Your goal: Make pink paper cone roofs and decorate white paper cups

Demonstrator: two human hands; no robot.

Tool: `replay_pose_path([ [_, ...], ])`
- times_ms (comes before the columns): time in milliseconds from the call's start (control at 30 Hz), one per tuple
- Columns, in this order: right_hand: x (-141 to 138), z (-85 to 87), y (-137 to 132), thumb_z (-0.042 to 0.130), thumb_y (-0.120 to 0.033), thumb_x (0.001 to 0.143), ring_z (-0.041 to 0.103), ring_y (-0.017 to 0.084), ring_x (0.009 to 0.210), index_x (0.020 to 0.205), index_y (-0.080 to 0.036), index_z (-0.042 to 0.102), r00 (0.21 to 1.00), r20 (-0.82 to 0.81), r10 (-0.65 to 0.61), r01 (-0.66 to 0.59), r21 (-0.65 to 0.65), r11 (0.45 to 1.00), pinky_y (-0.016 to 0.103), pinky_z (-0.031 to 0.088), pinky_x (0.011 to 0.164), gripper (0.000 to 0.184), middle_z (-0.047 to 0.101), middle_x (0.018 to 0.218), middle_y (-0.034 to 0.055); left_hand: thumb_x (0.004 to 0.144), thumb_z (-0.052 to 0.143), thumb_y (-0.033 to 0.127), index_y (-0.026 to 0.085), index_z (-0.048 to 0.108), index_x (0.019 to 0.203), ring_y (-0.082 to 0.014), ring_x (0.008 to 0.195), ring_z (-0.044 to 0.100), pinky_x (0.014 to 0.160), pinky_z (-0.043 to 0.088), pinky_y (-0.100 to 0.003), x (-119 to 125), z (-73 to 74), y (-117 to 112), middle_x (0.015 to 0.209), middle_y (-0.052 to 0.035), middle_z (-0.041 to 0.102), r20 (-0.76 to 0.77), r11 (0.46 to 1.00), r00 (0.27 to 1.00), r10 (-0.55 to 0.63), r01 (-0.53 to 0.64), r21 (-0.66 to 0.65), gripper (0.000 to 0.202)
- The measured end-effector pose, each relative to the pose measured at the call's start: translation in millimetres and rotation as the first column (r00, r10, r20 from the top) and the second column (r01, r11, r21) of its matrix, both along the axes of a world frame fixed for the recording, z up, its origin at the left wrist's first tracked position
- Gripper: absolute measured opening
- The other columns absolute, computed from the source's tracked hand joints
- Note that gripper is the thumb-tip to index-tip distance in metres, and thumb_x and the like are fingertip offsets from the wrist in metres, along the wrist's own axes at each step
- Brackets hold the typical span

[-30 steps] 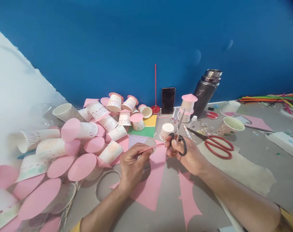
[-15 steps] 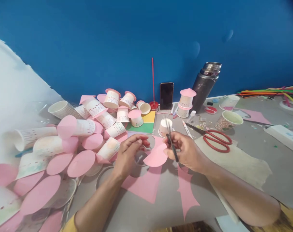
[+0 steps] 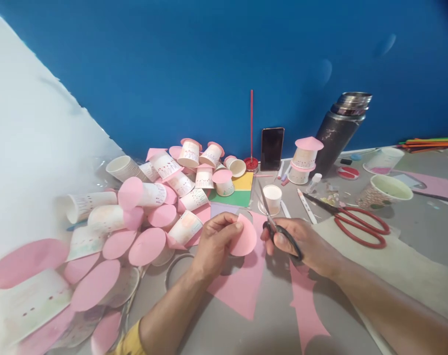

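Observation:
My left hand (image 3: 216, 241) pinches a pink paper circle (image 3: 244, 239) and holds it upright just above the table. My right hand (image 3: 305, 244) grips small black-handled scissors (image 3: 279, 224), their blades pointing up and away, a little to the right of the circle. Under both hands lie pink paper offcuts (image 3: 242, 286) on the grey table (image 3: 412, 227). A small white paper cup (image 3: 272, 198) stands just beyond the scissors' tips.
A heap of decorated paper cups with pink circles (image 3: 160, 207) fills the left. Red-handled scissors (image 3: 357, 224), a patterned cup (image 3: 384, 191), a steel flask (image 3: 340, 130), a phone (image 3: 272, 148), a stacked cup house (image 3: 305, 160) and coloured paper sheets (image 3: 234, 192) lie behind. A blue wall backs the table.
The pink circle has come free of the sheet and now stands upright in my left fingers. My right hand with the scissors has drawn slightly away. The view has shifted.

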State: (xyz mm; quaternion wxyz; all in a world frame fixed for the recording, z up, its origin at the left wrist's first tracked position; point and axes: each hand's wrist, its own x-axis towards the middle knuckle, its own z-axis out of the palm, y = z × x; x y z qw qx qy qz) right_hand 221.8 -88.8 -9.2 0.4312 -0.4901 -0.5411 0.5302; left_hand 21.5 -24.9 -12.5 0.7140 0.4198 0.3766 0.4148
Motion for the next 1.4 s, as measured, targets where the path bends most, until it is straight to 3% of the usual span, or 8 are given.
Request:
replay_pose_path([
  [333,-9,-14.6,0,0.075,-0.072,0.073,0.045,0.011,0.048,0.074,-0.018,0.067,0.984,-0.077,0.164,-0.173,-0.139,0.975,0.024,0.025,0.048,0.055,0.065,0.056,0.0020,0.068,0.085,0.031,0.018,0.060,0.070,-0.0073,0.055,0.045,0.056,0.036,-0.020,-1,1.4,1,0.060,0.0051,0.055,0.057,1.000,0.998,0.027,-0.027,-0.007,0.028],
  [700,-6,-9.3,-2,0.077,-0.072,0.071,0.050,0.011,0.055,0.073,-0.016,0.060,0.969,-0.068,0.238,-0.247,-0.193,0.950,0.024,0.031,0.052,0.059,0.061,0.061,0.0015,0.069,0.085,0.027,0.018,0.062,0.069,-0.0099,0.061,0.051,0.062,0.040,-0.022,-4,-4.9,1,0.065,0.0028,0.059,0.143,0.999,0.989,-0.038,0.035,0.026,0.024],
  [800,-7,-11.3,-1,0.079,-0.068,0.071,0.047,0.011,0.056,0.077,-0.016,0.062,0.984,-0.113,0.138,-0.156,-0.164,0.974,0.024,0.032,0.052,0.055,0.059,0.062,0.0000,0.074,0.085,0.032,0.019,0.065,0.072,-0.0113,0.063,0.054,0.063,0.042,-0.024,-4,-7.6,2,0.070,0.0018,0.062,0.140,0.997,0.988,-0.070,0.063,0.050,0.023],
  [900,-8,-14.2,-1,0.087,-0.053,0.067,0.049,0.011,0.060,0.095,-0.018,0.066,0.990,-0.123,-0.074,0.063,-0.088,0.994,0.025,0.038,0.054,0.049,0.063,0.078,0.0005,0.077,0.085,0.032,0.019,0.072,0.075,-0.0144,0.076,0.061,0.071,0.046,-0.027,-3,-9.3,0,0.085,-0.0014,0.068,0.079,0.984,0.996,-0.053,0.038,0.177,0.018],
  [1000,-11,-15.3,-4,0.088,-0.037,0.066,0.053,0.014,0.070,0.102,-0.022,0.069,0.973,0.019,-0.231,0.230,0.031,0.973,0.027,0.044,0.062,0.043,0.067,0.093,0.0025,0.078,0.085,0.028,0.020,0.076,0.075,-0.0165,0.087,0.064,0.081,0.048,-0.028,-1,-10.5,-3,0.089,-0.0026,0.069,0.018,0.954,0.999,-0.039,0.032,0.299,0.012],
  [1067,-14,-14.6,-6,0.084,-0.033,0.069,0.053,0.015,0.072,0.094,-0.023,0.069,0.949,0.106,-0.297,0.287,0.099,0.953,0.029,0.045,0.065,0.031,0.067,0.090,0.0016,0.079,0.084,0.026,0.020,0.078,0.075,-0.0161,0.086,0.064,0.079,0.048,-0.027,1,-11.2,-5,0.088,-0.0029,0.069,-0.008,0.943,0.998,-0.060,0.060,0.328,0.010],
  [1200,-19,-12.3,-9,0.072,-0.029,0.073,0.053,0.015,0.065,0.084,-0.022,0.065,0.923,0.182,-0.338,0.301,0.205,0.931,0.029,0.044,0.061,0.014,0.061,0.073,-0.0016,0.081,0.082,0.024,0.021,0.077,0.081,-0.0142,0.079,0.062,0.072,0.049,-0.027,4,-11.8,-10,0.087,-0.0024,0.069,-0.011,0.931,0.996,-0.088,0.086,0.355,0.006],
  [1400,-18,-10.8,-9,0.066,-0.021,0.075,0.056,0.016,0.066,0.079,-0.022,0.060,0.891,0.247,-0.380,0.264,0.400,0.878,0.030,0.045,0.061,0.007,0.061,0.076,-0.0003,0.083,0.080,0.020,0.022,0.080,0.080,-0.0151,0.078,0.064,0.070,0.051,-0.027,1,-9.5,-10,0.081,-0.0035,0.070,-0.063,0.890,0.995,-0.076,0.096,0.446,0.004],
])
